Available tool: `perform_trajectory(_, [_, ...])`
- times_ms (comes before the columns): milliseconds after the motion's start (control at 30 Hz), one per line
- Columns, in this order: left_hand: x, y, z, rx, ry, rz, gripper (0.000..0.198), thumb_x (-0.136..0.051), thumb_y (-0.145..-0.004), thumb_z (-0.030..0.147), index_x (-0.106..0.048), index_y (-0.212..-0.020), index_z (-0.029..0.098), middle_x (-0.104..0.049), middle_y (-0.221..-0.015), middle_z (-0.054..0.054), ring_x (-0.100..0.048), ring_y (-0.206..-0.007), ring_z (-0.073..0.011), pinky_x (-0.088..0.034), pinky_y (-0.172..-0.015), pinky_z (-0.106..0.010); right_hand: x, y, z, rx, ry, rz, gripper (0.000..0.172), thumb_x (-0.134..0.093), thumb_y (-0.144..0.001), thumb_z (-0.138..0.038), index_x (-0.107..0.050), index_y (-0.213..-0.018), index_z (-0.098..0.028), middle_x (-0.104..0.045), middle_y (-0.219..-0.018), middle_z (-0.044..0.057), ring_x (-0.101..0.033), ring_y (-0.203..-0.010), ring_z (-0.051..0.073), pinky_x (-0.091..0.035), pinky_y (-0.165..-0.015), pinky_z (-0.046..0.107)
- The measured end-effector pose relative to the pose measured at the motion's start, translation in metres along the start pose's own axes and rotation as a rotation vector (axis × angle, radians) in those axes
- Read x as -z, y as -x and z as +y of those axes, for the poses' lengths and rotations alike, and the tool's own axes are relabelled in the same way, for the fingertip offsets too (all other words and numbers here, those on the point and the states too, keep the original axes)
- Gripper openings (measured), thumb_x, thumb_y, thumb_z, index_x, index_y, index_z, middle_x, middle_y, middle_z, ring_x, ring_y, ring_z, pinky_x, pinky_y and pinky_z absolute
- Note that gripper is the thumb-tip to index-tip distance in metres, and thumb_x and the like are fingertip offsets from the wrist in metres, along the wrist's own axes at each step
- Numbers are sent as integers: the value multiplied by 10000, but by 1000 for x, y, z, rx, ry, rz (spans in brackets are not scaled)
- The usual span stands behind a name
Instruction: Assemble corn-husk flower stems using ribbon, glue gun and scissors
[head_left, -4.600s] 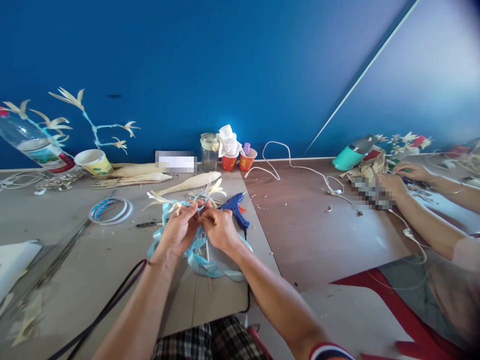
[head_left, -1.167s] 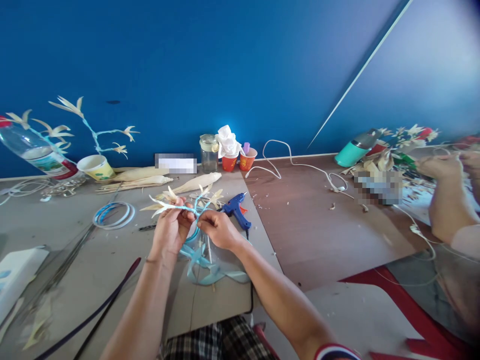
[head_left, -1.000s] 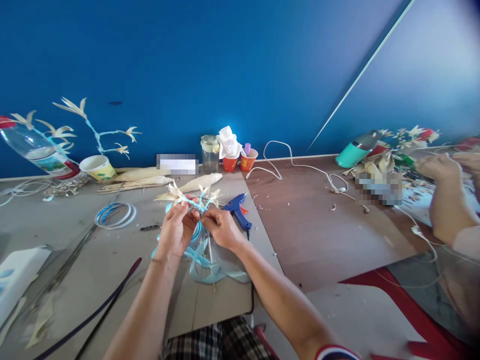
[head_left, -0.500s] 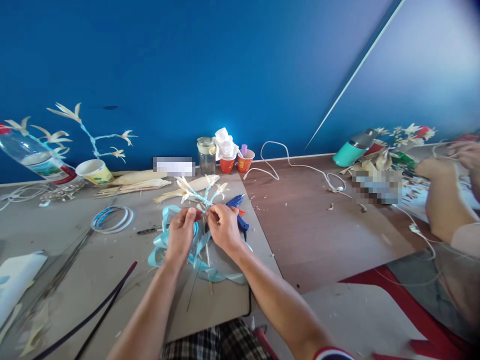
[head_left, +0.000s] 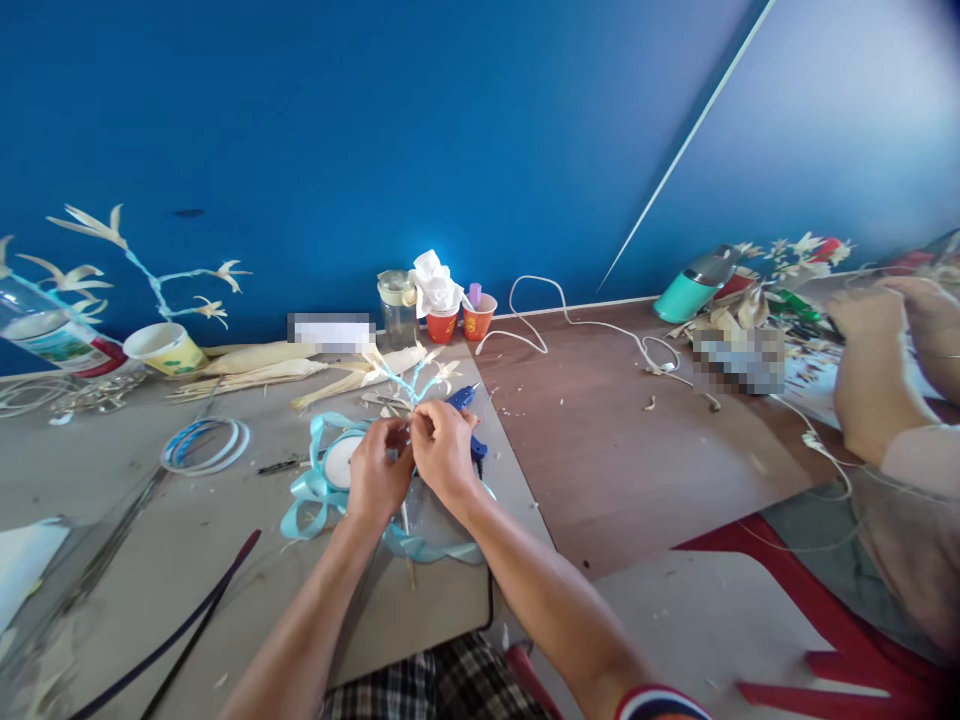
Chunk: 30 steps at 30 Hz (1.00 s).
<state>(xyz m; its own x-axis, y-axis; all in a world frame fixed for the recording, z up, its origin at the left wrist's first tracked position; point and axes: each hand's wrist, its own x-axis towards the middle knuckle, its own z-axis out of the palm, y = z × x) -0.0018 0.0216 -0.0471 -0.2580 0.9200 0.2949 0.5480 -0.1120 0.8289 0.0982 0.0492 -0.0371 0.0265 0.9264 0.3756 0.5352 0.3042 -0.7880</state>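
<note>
1. The flower spray point(head_left: 414, 388), pale petals on stems wrapped in light blue, rises just above the fingertips over the grey work surface point(head_left: 247, 590).
2. The right hand point(head_left: 448, 455) pinches its stem low down, thumb and forefinger closed together; the lower stem is hidden.
3. The left hand point(head_left: 381, 470) is half curled, its fingertips beside the right's; whether they grip the stem I cannot tell.
4. Around the left hand, light blue ribbon point(head_left: 306, 488) lies in loose loops beside a white spool point(head_left: 342, 461). Past the right hand, a blue glue gun point(head_left: 463, 398) is partly covered.
5. Farther left lie white-and-blue rings point(head_left: 205, 446); to the right spreads a brown board point(head_left: 570, 440) dotted with scraps.
6. Along the blue wall point(head_left: 300, 130) stand a yellow cup point(head_left: 166, 350), a glass jar point(head_left: 397, 312) and two red cups point(head_left: 442, 328).
7. At far right, beyond a tilted green bottle point(head_left: 685, 295), a co-worker's hands point(head_left: 870, 310) are raised above the tabletop.
</note>
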Motion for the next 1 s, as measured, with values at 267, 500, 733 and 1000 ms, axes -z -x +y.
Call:
perform_trajectory(267, [2, 0, 1, -49, -114, 37, 148, -529, -792, 281, -650, -758, 202, -699, -737, -52, -629, -677, -205, -429, -642, -288, 1, 0, -1, 0, -5, -7, 161, -497, -825, -177, -581, -688, -188, -637, -707, 5, -563, -732, 149, -263, -807, 309])
perform_trajectory(500, [1, 0, 2, -144, -135, 22, 172, -506, -800, 246, -660, -868, 213, -706, -815, -77, -624, -745, -231, -428, -700, -304, 1, 2, 0, 55, 41, 22, 149, -490, -810, -167, -589, -700, -190, -627, -705, 15, -541, -724, 157, -271, -779, 309])
perform_trajectory(733, [2, 1, 10, -103, -60, 50, 153, -502, -817, 255, -648, -831, 212, -691, -807, -63, -612, -740, -207, -424, -705, -293, 0, 3, -3, 53, -4, 64, 156, -492, -811, -175, -575, -681, -191, -628, -687, 4, -549, -703, 149, -277, -792, 321])
perform_trajectory(1000, [-3, 0, 15, 268, 524, -18, 217, -586, -786, 375, -628, -851, 172, -571, -612, 25, -459, -501, -102, -362, -476, -212, 1, 6, -8, -66, -267, -37, 186, -457, -850, -299, -551, -728, -193, -608, -720, 31, -531, -721, 159, -377, -678, 269])
